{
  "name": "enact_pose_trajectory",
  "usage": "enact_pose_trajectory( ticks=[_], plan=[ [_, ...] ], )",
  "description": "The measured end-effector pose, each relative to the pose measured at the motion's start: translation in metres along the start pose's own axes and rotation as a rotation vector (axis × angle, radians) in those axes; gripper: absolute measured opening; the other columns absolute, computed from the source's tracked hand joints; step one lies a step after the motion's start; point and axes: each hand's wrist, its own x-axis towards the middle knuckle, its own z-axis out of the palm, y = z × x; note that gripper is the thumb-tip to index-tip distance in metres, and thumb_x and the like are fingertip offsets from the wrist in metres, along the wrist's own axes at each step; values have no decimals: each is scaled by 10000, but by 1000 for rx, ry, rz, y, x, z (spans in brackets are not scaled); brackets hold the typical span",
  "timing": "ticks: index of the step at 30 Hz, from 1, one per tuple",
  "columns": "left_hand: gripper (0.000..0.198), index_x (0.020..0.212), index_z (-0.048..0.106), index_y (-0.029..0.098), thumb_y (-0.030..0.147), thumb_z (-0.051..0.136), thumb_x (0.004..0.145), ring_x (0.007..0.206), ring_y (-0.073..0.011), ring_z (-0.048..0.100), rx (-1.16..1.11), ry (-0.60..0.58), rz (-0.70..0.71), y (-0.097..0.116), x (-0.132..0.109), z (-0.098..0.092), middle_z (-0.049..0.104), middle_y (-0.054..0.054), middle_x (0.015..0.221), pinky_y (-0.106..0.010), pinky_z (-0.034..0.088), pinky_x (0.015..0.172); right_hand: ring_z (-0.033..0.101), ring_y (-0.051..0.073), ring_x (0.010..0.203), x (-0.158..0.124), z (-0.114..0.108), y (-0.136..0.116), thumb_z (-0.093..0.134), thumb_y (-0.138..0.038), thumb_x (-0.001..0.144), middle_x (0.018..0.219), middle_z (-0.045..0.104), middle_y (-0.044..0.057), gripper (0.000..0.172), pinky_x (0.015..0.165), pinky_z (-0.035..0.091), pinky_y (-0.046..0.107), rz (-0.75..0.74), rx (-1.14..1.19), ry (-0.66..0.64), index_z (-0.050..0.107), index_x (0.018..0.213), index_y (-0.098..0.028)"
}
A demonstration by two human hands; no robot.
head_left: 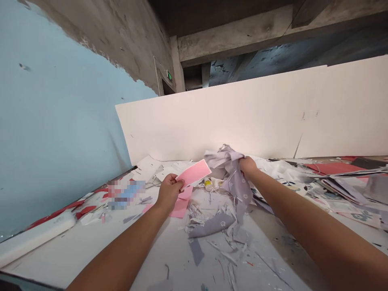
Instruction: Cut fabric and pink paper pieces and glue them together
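My left hand [170, 190] pinches the near end of a flat pink piece [194, 172] with a pale edge. Under it, more pink pieces [181, 207] lie on the white surface. My right hand [247, 166] is closed on a bunched grey-lilac cloth [238, 184] with small white flower marks, part of it hanging down. Between the hands sits a small yellow item [207, 184]. Below the cloth lie a curved grey scrap [212, 225] and a tangle of thin white strips [196, 213].
A white panel [242, 117] stands behind the work surface [127, 258], with a blue wall [60, 121] at the left. Red scraps [85, 211] and a white roll [39, 236] lie at the left. Stacked fabric pieces [344, 190] and red sheets [330, 169] are at the right.
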Motion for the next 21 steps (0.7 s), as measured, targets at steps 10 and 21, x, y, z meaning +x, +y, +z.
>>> enact_pose_trajectory(
  ticks=[10,21],
  plan=[
    [274,735,484,180,273,657,544,454,-62,417,22,10,-16,-4,1,2,390,89,490,-233,440,512,433,227,1075,-56,4,-25,571,-148,731,1037,584,64,167,918,299,340,-583,-235,-258,639,871,-209],
    [271,760,474,185,282,647,574,466,-61,427,58,-6,-9,-4,1,-3,390,89,508,-234,443,530,548,178,918,-57,67,-58,478,-286,847,1107,527,71,287,768,466,378,-139,-37,-418,501,1103,-159]
  ],
)
